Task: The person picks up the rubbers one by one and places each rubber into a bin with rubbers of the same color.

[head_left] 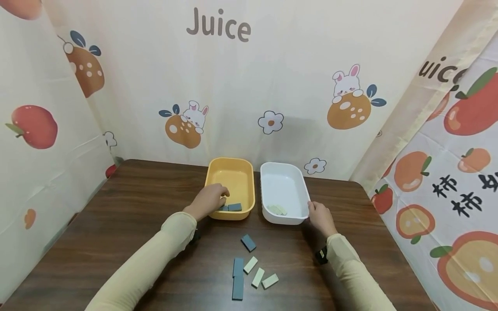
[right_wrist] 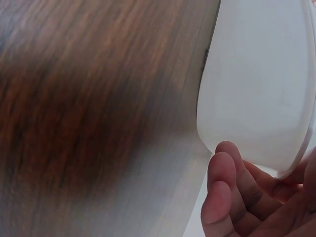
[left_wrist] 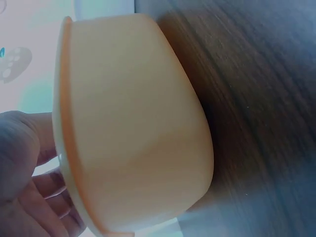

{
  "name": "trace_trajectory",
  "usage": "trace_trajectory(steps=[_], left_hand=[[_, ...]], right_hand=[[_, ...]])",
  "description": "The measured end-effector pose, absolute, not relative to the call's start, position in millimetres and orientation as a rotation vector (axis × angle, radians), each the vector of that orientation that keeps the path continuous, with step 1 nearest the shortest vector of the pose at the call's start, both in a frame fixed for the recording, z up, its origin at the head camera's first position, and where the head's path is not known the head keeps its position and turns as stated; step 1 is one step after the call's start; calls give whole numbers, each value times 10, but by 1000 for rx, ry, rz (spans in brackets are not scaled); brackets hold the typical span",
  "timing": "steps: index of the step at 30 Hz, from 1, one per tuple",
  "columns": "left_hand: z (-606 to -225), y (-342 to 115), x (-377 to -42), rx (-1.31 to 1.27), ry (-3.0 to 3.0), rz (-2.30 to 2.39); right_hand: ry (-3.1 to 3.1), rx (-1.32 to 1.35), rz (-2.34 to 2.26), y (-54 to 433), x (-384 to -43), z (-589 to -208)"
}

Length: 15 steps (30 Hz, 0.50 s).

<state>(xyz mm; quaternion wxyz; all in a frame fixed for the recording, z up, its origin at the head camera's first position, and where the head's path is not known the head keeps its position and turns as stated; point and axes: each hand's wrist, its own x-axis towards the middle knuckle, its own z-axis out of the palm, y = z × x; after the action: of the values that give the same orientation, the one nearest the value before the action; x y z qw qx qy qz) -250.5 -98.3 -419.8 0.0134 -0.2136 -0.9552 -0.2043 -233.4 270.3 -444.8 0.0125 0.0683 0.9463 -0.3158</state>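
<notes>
My left hand (head_left: 210,199) reaches over the near left rim of a yellow plastic bin (head_left: 246,181), its fingers loosely bent and no block visible in them. Below it, blue-grey blocks (head_left: 234,207) lie on the bin's floor, partly hidden by the hand. In the left wrist view, the bin's outer wall (left_wrist: 133,113) hides the inside. My right hand (head_left: 322,218) holds the right rim of a white plastic bin (head_left: 285,181), with pale green blocks (head_left: 277,210) at its near end. Bent fingers (right_wrist: 222,170) sit against that bin's outside, the thumb by the rim.
On the dark wooden table (head_left: 155,181), nearer me, lie three blue-grey blocks (head_left: 237,288) and three pale green blocks (head_left: 270,281). The bins stand side by side, a narrow gap between them. A printed curtain (head_left: 241,77) hangs behind the table and along both sides.
</notes>
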Motion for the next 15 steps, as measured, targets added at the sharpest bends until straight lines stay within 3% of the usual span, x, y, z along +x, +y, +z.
trace_trajectory(steps=[15], left_hand=[[-4203,-1117,-2317,-505,-2837,-773]], right_hand=[[2954,211,-995,2714,-2333,-4464]])
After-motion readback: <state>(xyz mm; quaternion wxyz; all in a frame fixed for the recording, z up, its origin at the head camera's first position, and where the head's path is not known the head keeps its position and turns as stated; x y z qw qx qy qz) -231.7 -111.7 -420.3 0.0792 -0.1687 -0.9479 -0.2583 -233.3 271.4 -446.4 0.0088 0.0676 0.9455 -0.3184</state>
